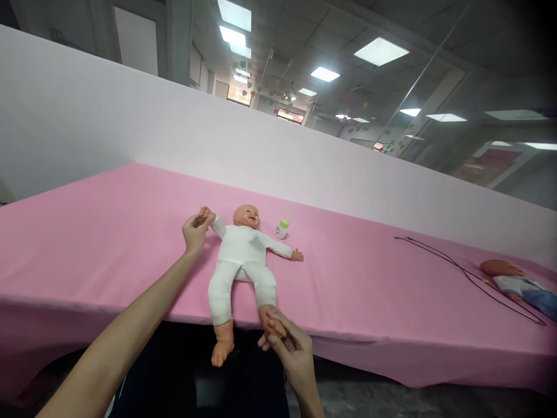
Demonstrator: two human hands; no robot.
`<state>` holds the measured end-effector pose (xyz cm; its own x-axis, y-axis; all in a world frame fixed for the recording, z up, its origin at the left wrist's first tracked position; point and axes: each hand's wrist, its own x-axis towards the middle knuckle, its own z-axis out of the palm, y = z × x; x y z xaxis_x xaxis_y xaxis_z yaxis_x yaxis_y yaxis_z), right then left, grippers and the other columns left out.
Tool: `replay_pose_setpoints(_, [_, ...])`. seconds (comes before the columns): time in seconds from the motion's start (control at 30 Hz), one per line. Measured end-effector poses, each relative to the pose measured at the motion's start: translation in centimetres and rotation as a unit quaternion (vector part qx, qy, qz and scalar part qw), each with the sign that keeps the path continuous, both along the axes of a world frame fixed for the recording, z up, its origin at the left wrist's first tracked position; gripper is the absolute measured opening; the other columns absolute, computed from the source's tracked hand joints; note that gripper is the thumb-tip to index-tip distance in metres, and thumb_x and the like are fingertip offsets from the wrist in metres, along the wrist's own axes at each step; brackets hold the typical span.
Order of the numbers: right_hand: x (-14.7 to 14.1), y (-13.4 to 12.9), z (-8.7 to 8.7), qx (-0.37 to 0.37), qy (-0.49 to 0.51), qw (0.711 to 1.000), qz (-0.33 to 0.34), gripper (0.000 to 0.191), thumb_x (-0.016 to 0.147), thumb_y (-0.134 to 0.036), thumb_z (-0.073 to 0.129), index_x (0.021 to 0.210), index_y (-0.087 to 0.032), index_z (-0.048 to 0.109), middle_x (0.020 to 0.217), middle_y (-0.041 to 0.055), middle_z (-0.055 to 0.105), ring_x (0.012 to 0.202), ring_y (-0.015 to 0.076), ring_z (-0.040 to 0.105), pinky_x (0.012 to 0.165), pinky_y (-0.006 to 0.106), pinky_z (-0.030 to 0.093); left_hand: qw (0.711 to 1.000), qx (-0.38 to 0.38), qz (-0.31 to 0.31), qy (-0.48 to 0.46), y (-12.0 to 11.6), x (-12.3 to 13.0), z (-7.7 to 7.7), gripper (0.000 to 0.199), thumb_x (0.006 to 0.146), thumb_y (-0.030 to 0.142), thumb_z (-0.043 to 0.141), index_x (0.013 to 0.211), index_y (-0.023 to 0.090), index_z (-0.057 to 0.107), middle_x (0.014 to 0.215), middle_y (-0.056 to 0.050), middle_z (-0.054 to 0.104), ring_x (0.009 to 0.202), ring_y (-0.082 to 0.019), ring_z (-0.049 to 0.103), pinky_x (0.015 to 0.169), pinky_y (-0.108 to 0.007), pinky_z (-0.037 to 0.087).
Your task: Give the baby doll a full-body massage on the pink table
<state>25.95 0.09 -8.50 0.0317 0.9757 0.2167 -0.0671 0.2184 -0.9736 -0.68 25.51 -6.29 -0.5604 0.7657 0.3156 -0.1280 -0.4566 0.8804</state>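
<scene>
A baby doll (pixel 242 247) in a white outfit lies on its back on the pink cloth (pixel 348 278), its head toward the wall and its feet over the table's front edge. My left hand (pixel 195 231) is closed on the doll's hand at the left, with that arm raised outward. Near the front edge, my right hand (pixel 289 348) holds the doll's foot on the right side, fingers wrapped around it. The doll's other foot (pixel 223 343) hangs free. A small bottle with a green cap (pixel 282 229) stands right of the doll's head.
At the far right lies a second doll (pixel 524 287) in a white top and blue bottoms. A thin black cable (pixel 461 268) loops over the cloth beside it. Behind the table runs a white low wall (pixel 282 162) with glass above.
</scene>
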Motion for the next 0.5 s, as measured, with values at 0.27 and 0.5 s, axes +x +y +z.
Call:
replay_pose_setpoints(0.27, [-2.5,12.0,5.3,0.023,-0.027,0.999,0.032,0.044,0.08,-0.045,0.085,0.115,-0.019,0.079,0.084,0.0055,0.077,0.062,0.0171,0.068,0.061,0.031,0.061,0.88,0.087,-0.13,0.448,-2.1,1.8,-0.7,0.025,0.091,0.044,0.072,0.108,0.026,0.08,0.105,-0.004,0.08,0.089,-0.021,0.071,0.079,-0.032,0.053])
replay_pose_setpoints(0.5, [-1.9,9.7,4.6,0.022,-0.029,0.999,-0.007,0.043,0.082,-0.041,0.084,0.119,-0.02,0.079,0.093,0.0075,0.079,0.054,0.0137,0.062,0.051,0.026,0.055,0.945,0.048,-0.126,0.299,-1.5,1.2,-0.2,0.029,0.085,0.046,0.077,0.103,0.023,0.078,0.106,-0.007,0.079,0.096,-0.025,0.072,0.08,-0.034,0.058])
